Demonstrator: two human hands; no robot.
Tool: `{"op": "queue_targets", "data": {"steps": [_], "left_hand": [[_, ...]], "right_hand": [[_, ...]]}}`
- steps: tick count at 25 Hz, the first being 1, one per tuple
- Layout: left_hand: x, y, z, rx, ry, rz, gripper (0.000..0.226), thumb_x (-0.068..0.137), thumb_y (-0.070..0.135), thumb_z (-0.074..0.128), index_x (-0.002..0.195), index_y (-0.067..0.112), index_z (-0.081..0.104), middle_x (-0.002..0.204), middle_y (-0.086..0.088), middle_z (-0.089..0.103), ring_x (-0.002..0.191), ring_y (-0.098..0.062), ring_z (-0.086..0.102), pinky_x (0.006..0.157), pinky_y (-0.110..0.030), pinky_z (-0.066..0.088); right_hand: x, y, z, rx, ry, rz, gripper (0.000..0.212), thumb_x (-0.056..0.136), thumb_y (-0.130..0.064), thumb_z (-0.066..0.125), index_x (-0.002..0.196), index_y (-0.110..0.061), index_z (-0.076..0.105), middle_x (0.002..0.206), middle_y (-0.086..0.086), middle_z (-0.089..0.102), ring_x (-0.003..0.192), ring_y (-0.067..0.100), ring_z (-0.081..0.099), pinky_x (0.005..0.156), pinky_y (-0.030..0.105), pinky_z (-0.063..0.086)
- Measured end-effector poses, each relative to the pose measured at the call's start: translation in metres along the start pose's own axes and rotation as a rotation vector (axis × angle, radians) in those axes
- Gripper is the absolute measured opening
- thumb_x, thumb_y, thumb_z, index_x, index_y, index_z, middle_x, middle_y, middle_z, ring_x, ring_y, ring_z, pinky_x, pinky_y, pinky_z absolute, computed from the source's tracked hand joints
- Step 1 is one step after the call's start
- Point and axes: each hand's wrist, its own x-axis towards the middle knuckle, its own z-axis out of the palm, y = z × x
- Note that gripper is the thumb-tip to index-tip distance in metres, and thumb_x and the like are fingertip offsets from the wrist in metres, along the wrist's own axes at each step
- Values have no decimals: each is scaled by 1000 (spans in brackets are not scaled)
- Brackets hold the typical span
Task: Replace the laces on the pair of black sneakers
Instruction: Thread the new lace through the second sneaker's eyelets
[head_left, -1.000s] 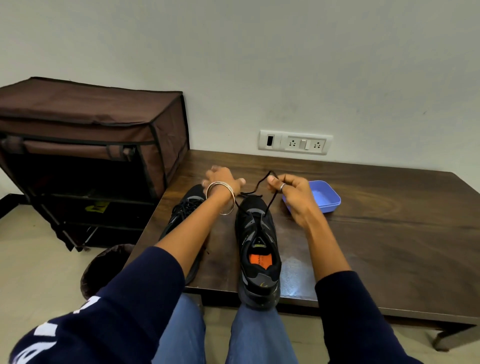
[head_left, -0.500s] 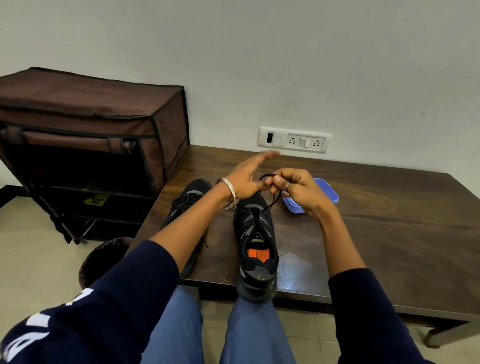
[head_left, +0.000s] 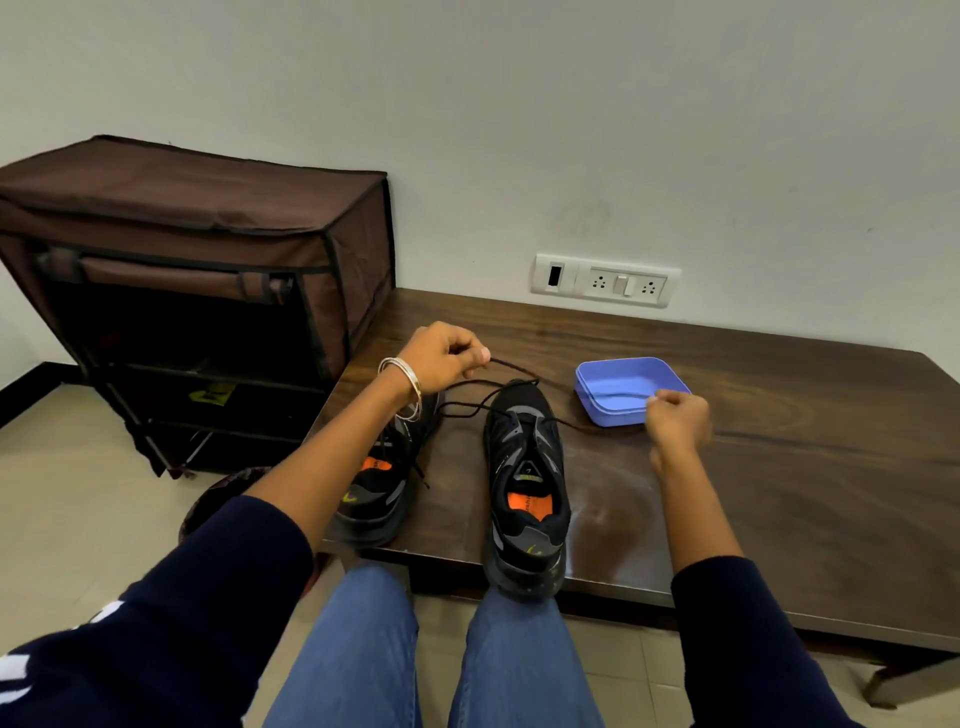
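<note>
With only the head view to go on: right-hand sneaker (head_left: 524, 467) sits on the table (head_left: 779, 467), toe toward the wall, heel overhanging the near edge. Black lace (head_left: 470, 397) runs through its toe-end eyelets only, upper eyelets look unthreaded. Left hand (head_left: 441, 353) is curled, pinching one lace end near the toe; slack loops back under the wrist. Right hand (head_left: 675, 415) is fisted beside the blue tray (head_left: 623, 387), gripping what looks like the other lace end, pulled out sideways; hand is blurred, so the exact pinch isn't clear. Second sneaker (head_left: 379, 483) is just left, partly behind the left forearm, a lace showing on it; can't tell how far it's laced.

Step, as I read it: bottom row is in, ends being pulled apart to even them and take up slack. Next move likely needs both ends matched in length, then crossed and fed through the next eyelet pair, with the shoe kept from sliding off the edge.
</note>
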Motion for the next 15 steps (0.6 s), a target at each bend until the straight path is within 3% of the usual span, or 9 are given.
{"op": "queue_targets", "data": {"steps": [1, 3, 5, 7, 9, 10, 12, 15], "left_hand": [[0, 0, 4, 9, 19, -14, 11, 89, 26, 66, 80, 24, 72, 72, 2, 70, 65, -2, 61, 75, -24, 51], [0, 9, 16, 23, 29, -17, 10, 87, 29, 68, 83, 23, 74, 71, 0, 70, 65, -7, 59, 71, -23, 51], [1, 20, 28, 53, -1, 18, 11, 85, 32, 70, 83, 23, 75, 67, 3, 67, 61, -5, 56, 65, -17, 45], [1, 27, 34, 57, -19, 34, 12, 84, 33, 71, 83, 21, 74, 68, 5, 66, 58, 2, 53, 59, -8, 40], [-3, 27, 33, 17, -19, 16, 12, 84, 31, 71, 84, 19, 74, 68, 5, 67, 54, 6, 53, 56, -4, 39], [-5, 24, 31, -2, -24, 6, 12, 85, 29, 70, 85, 17, 74, 69, 6, 67, 54, 9, 54, 57, -3, 39], [-11, 13, 25, -18, -40, -16, 14, 90, 21, 66, 84, 11, 74, 68, 10, 65, 52, 13, 53, 56, -2, 38], [-16, -2, 25, -68, -70, -101, 13, 92, 9, 61, 92, 9, 74, 70, 10, 66, 53, 6, 57, 57, -10, 47]], "right_hand": [[-10, 1, 4, -122, -58, -152, 33, 90, -18, 64, 122, -12, 63, 119, 4, 63, 117, 27, 52, 98, 44, 42], [-30, -8, 14, -96, -355, -480, 41, 87, -25, 71, 127, -17, 61, 123, -1, 63, 120, 19, 53, 102, 41, 41], [-52, -25, 23, -86, -636, -643, 35, 83, -32, 75, 116, -24, 68, 108, -9, 70, 106, 7, 63, 95, 34, 47], [-58, -34, 29, -173, -722, -711, 19, 84, -28, 73, 103, -24, 73, 88, -11, 73, 88, 2, 68, 82, 27, 51], [-53, -34, 25, -104, -642, -678, 9, 89, -15, 68, 96, -13, 75, 77, -5, 71, 74, 5, 67, 70, 18, 52], [-49, -31, 18, -26, -557, -614, 9, 91, -11, 66, 92, -9, 74, 75, 0, 70, 72, 10, 66, 69, 20, 53], [-33, -18, 3, 65, -361, -479, 14, 91, -9, 64, 79, -9, 73, 72, 7, 69, 66, 17, 64, 73, 35, 56], [-16, 2, -7, 4, -194, -303, 26, 88, -12, 68, 63, -18, 68, 65, 4, 69, 64, 20, 65, 81, 44, 57]]}}
